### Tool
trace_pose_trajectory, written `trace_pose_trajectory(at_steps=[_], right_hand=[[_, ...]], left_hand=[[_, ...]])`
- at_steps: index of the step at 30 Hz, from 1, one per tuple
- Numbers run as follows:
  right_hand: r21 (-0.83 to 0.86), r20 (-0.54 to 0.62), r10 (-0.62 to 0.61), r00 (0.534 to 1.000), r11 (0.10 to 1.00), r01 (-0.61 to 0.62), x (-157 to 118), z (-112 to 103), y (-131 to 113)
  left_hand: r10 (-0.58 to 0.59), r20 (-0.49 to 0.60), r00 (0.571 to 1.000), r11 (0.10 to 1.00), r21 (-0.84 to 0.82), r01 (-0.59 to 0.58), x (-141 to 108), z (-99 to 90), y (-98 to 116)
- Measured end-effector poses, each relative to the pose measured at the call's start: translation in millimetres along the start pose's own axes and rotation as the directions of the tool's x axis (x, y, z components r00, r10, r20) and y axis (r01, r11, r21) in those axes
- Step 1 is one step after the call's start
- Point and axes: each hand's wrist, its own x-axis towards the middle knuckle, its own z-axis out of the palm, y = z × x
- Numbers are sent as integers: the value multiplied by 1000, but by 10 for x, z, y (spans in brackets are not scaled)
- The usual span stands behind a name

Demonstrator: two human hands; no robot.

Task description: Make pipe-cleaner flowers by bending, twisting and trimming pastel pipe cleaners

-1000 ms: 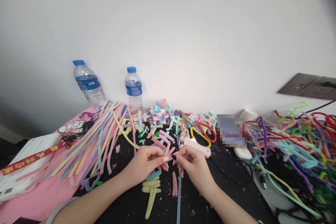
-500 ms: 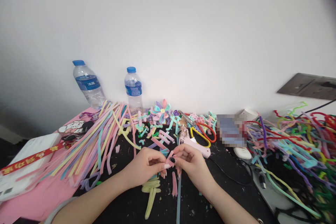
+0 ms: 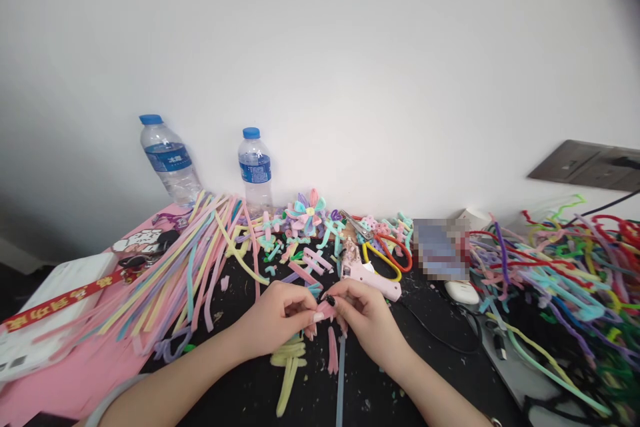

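Observation:
Between the fingertips of both hands is a short piece of pink pipe cleaner (image 3: 326, 309). My left hand (image 3: 283, 318) pinches its left end, and my right hand (image 3: 364, 313) grips the other end with thumb and fingers. Just below lies another pink pipe cleaner piece (image 3: 333, 351). Several yellow pipe cleaner pieces (image 3: 287, 380) rest on the black tabletop under my left hand. A pink glue gun (image 3: 373, 279) lies behind my right hand. The translucent glue stick (image 3: 341, 383) runs toward me beneath that hand.
Long pastel pipe cleaners (image 3: 200, 267) spread over the left side. Two water bottles (image 3: 256, 170) stand by the wall. A pipe cleaner flower (image 3: 307, 211) sits among cut pieces at the back, near scissors (image 3: 387, 260). Tangled coloured pipe cleaners (image 3: 575, 280) fill the right.
The pink piece has tilted from nearly upright to flatter between my fingertips. My right fingers have shifted slightly around it; the surroundings are unchanged.

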Motion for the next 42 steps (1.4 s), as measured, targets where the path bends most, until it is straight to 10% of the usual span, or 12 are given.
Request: trace_pose_trajectory(at_steps=[20, 31, 42], right_hand=[[314, 6, 167, 986, 936, -161, 1, 57, -54], [280, -66, 95, 993, 957, -73, 10, 61, -62], [26, -34, 22, 999, 999, -21, -27, 65, -7]], left_hand=[[337, -143, 930, 915, 280, -289, 14, -44, -50], [93, -188, 978, 995, 49, -85, 22, -26, -54], [202, -28, 979, 884, 436, -170, 3, -34, 14]])
